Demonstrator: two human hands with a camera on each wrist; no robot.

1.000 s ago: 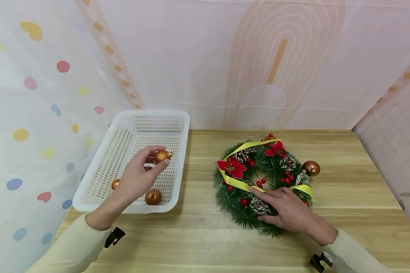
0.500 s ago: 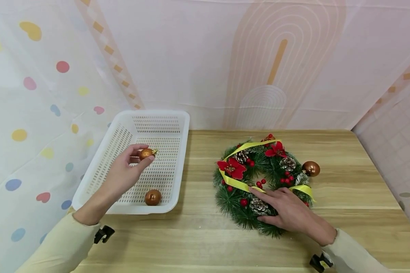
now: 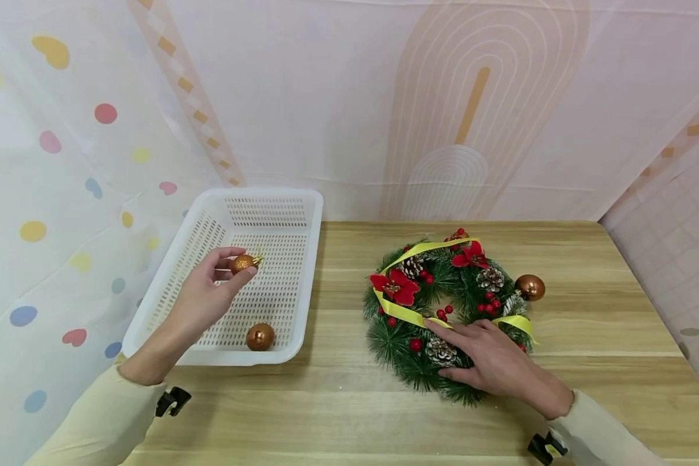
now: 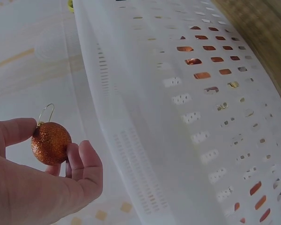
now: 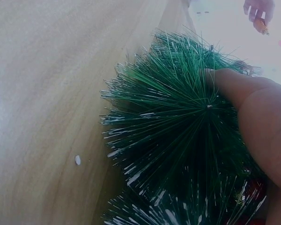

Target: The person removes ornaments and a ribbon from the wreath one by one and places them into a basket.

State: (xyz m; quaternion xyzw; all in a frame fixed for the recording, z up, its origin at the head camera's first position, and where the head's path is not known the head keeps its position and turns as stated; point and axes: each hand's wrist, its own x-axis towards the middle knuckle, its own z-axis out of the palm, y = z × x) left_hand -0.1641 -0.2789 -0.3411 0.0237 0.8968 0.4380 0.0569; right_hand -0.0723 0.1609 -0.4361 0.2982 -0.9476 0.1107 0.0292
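Over the white basket, my left hand (image 3: 210,281) pinches a glittery copper bauble (image 4: 51,144) between thumb and fingers; its gold wire loop sticks out. Another copper bauble (image 3: 260,337) lies in the near end of the basket. My right hand (image 3: 492,356) rests on the near side of a green wreath (image 3: 384,353), with its index finger at the yellow ribbon (image 3: 404,314) and its thumb by a pinecone (image 3: 441,351). In the right wrist view the thumb lies against the pine needles (image 5: 178,103). A shiny copper bauble (image 3: 530,287) sits at the wreath's right edge.
The white perforated basket (image 3: 313,272) stands at the left of the wooden table (image 3: 349,401), close to the patterned cloth backdrop (image 3: 349,110). Through its holes, in the left wrist view, copper patches (image 4: 202,75) show. Red cloth flowers (image 3: 397,287) and berries decorate the wreath.
My left hand has moved left over the basket with the bauble still pinched. The right hand and the wreath have stayed in place.
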